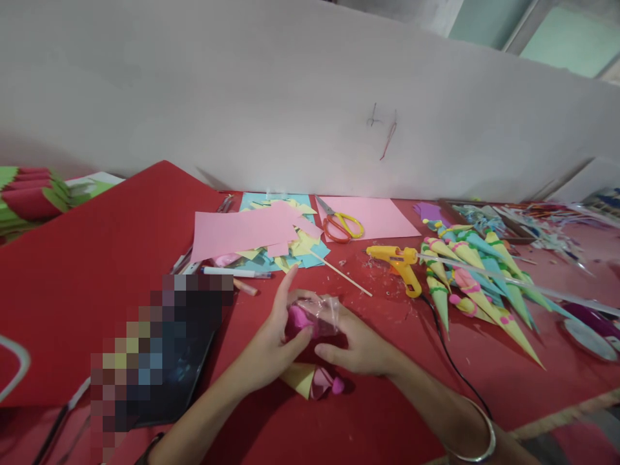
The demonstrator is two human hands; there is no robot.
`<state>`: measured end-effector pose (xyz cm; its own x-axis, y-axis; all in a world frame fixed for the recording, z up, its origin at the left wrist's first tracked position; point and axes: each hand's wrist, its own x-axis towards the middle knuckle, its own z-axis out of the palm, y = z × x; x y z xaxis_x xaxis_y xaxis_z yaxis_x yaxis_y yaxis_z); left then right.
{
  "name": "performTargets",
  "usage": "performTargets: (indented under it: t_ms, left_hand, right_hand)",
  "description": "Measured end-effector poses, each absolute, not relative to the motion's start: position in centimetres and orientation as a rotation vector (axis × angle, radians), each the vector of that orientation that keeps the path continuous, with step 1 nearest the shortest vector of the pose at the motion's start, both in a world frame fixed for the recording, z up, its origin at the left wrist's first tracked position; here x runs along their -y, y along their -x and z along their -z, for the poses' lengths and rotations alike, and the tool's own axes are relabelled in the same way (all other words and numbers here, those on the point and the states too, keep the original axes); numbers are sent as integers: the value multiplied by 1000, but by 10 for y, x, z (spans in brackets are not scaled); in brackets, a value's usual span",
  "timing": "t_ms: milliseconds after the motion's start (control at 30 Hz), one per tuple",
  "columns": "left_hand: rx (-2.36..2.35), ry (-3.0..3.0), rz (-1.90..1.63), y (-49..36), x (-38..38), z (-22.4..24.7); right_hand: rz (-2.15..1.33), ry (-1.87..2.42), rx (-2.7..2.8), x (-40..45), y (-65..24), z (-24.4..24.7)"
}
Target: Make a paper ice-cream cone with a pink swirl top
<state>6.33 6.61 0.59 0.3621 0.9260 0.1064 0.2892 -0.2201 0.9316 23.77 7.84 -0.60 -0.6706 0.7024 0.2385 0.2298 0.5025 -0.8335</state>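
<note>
My left hand is closed on a small clear plastic bag with a bright pink lump of soft clay in it. Its thumb presses the lump from the near side, while one finger points up. At the bag's right side, my right hand has its fingers curled against the plastic and its thumb held apart. Just below both hands, a small yellow paper cone and a pink paper cone with a pink ball lie on the red table.
A yellow glue gun lies right of centre, its black cord running toward me. Finished paper cones are heaped beyond it. Scissors, pink paper and scraps lie at the back. Left are a marker and a dark, partly blurred device.
</note>
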Motion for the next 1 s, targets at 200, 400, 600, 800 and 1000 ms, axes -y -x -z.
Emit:
performTargets:
  t_ms: [200, 400, 600, 800, 1000]
  left_hand:
    - [-1190, -1375, -1016, -61, -73, -3]
    - [-1336, -1523, -1058, -58, -82, 3]
    - [-1339, -1870, -984, -56, -82, 4]
    - [-1327, -1991, -982, -55, -79, 2]
    - [-1327, -1993, -1076, -51, -82, -1]
  right_hand:
    - [-1115, 771, 2037, -80, -238, 7]
    - [-1271, 719, 1826, -84, -238, 14]
    - [-1272, 704, 1798, -86, -238, 17]
    - [-1268, 745, 1775, -86, -238, 18]
    - [-1213, 766, 1771, -87, -237, 18]
